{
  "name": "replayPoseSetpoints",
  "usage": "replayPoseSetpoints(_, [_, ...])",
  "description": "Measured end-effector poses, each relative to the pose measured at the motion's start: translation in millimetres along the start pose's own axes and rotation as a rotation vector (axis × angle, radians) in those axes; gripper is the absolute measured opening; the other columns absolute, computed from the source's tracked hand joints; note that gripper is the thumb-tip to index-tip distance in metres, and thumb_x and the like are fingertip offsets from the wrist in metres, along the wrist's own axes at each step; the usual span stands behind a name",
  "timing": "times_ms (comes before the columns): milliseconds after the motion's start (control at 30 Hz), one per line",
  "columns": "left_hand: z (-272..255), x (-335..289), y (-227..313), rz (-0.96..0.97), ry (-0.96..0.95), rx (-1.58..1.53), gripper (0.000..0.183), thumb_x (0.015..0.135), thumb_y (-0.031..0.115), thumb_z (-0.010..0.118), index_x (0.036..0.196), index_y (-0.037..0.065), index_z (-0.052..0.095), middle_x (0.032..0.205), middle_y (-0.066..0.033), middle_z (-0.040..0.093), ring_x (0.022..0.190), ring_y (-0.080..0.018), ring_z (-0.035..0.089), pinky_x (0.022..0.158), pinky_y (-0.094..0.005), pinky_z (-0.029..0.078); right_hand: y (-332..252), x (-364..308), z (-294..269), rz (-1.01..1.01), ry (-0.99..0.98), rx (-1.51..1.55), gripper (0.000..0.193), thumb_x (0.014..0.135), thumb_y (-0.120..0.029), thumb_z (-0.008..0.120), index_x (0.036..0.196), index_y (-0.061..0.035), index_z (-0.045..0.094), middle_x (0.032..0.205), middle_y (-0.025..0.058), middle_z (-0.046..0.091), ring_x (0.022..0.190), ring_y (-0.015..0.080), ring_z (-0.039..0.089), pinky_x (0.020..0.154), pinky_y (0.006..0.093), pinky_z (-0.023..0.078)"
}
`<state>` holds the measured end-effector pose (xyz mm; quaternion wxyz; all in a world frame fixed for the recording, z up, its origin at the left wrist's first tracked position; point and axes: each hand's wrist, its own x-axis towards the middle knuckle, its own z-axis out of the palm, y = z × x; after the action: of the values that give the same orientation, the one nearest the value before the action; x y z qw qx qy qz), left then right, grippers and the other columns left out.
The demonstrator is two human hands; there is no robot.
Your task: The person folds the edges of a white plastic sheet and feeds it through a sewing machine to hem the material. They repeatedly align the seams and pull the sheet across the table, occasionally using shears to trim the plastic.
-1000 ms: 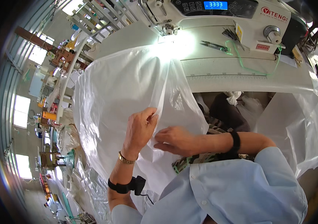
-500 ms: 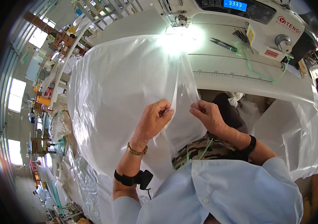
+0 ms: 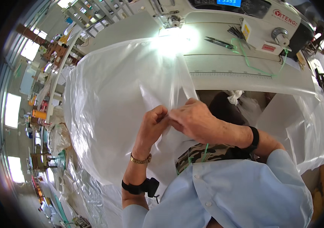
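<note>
A large translucent white plastic sheet (image 3: 105, 98) spreads over the sewing machine table and hangs toward my lap. Its far edge lies under the bright lamp at the sewing machine's needle area (image 3: 174, 23). My left hand (image 3: 152, 125) is closed in a pinch on the sheet's edge. Close against it, my right hand (image 3: 194, 119) also has its fingers closed on the sheet, and the two hands' fingertips meet. The exact bit of sheet between them is hidden by the fingers. Creases run from the hands up to the lamp.
Thread snips (image 3: 219, 42) lie on the table right of the lamp, near green thread (image 3: 247, 62). A printed ruler (image 3: 232, 75) runs along the table edge. More plastic sheeting (image 3: 295, 129) hangs at the right. Crumpled plastic (image 3: 88, 190) piles up at the lower left.
My right hand has moved left to meet my left hand, drawing the sheet's right edge over. The gap between the two edges has closed. The view has shifted slightly.
</note>
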<state>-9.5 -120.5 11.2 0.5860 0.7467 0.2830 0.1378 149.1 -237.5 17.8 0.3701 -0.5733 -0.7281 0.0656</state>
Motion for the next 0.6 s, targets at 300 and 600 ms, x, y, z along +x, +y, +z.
replayPoseSetpoints(300, [-4, -1, 0, -0.039, -0.043, -0.194, 0.010, 0.096, 0.003, 0.052, 0.092, 0.000, 0.061, 0.083, 0.0003, 0.064, 0.074, -0.0040, 0.056, 0.066, -0.0202, 0.046, -6, 5, -2, -0.145, -0.237, -0.088, 0.017, 0.086, -0.013, 0.066, 0.086, -0.0058, 0.050, 0.076, 0.0066, 0.059, 0.066, 0.0249, 0.061, 0.065, 0.0376, 0.045])
replayPoseSetpoints(600, [1, -8, 15, -0.018, 0.027, -0.214, 0.013, 0.099, 0.009, 0.051, 0.095, 0.000, 0.059, 0.082, 0.0033, 0.059, 0.075, -0.0023, 0.051, 0.066, -0.0193, 0.043, -3, 4, 9, -0.215, -0.150, -0.067, 0.017, 0.088, -0.015, 0.065, 0.087, -0.0054, 0.051, 0.074, 0.0072, 0.059, 0.065, 0.0247, 0.061, 0.066, 0.0365, 0.047])
